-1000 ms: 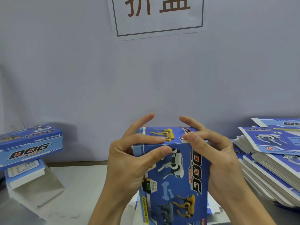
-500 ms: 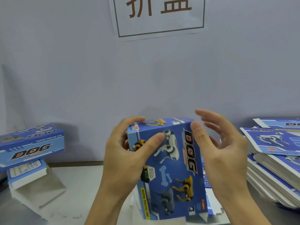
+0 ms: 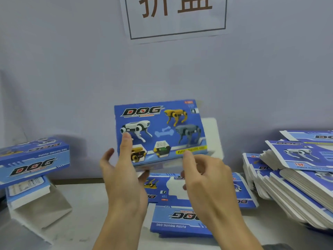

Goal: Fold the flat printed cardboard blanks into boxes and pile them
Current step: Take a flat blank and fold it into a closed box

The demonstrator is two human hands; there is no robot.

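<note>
The person holds a folded box up in front of the wall, printed face toward them, w/ robot dogs & "DOG" logo upright. Left hand grips its lower left corner: thumb flat on the print, fingers behind, as far as I can tell. Right hand sits at the lower right edge, thumb tip touching the bottom edge, fingers loosely curled below; can't tell if it's really pinching or just steadying. A white flap sticks out behind the box's right side, so that end looks not closed yet, imo.

To do this step well: keep the left grip firm at the corner so the shell stays square, use the right to tuck the white flap in fully, check corners aren't crushed, then set it on the pile at left, edges lined up.

Desk is pale grey. Left: a finished box resting on top of a white half-open carton, slightly tilted. Centre, under the hands: a flat blank lying print-up, text upside-down to the viewer. Right: a tall, fanned stack of blanks, white edges showing, leaning a bit.

Behind: plain bluish-grey wall, w/ a white paper sign taped up, brown characters in a thin frame, top cut off.
</note>
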